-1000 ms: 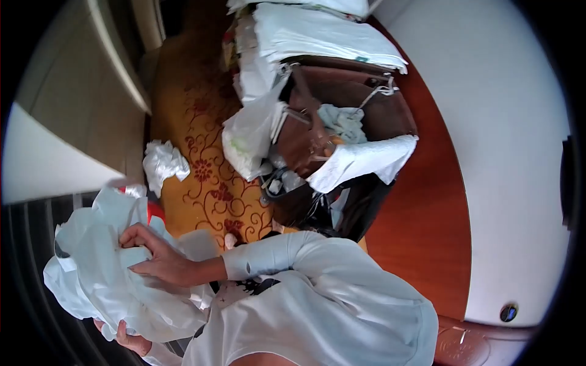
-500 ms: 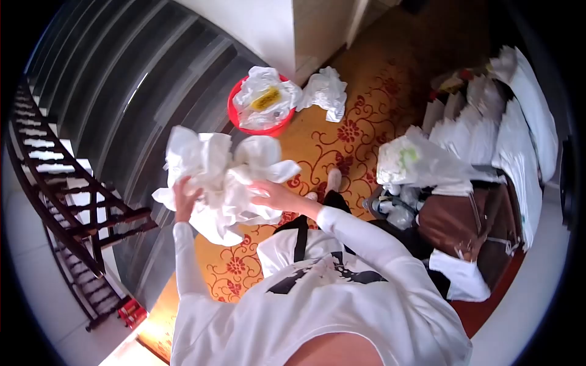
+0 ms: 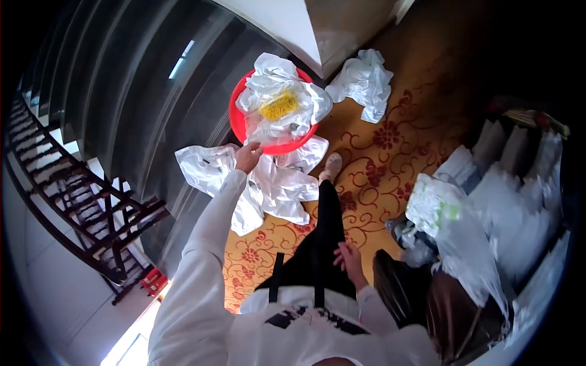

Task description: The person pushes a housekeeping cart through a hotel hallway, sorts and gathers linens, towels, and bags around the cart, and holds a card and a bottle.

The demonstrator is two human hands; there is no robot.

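A red basin (image 3: 236,117) stands on the floor by the dark steps, heaped with white plastic bags (image 3: 268,76) and a fuzzy yellow item (image 3: 279,105). My left hand (image 3: 247,158) is at its near rim, fingers bent together on the edge. Under that hand, crumpled white plastic sheeting (image 3: 278,192) lies spread over the floor, partly beneath the basin. My right hand (image 3: 349,261) hangs low beside my leg, holding nothing, its fingers apart. Another crumpled white plastic bag (image 3: 364,82) rests on the carpet to the right of the basin.
Dark curved steps (image 3: 140,91) and a brown wooden railing (image 3: 79,201) run along the left. Stacked white bags (image 3: 513,201) and a brown bag (image 3: 452,305) crowd the right. A wall corner (image 3: 320,36) juts out behind the basin. Patterned carpet (image 3: 372,161) covers the floor.
Both hands have let go of the white plastic bundle, which now lies on the floor. My left hand has reached the basin's rim; my right has drawn back. The view has moved closer.
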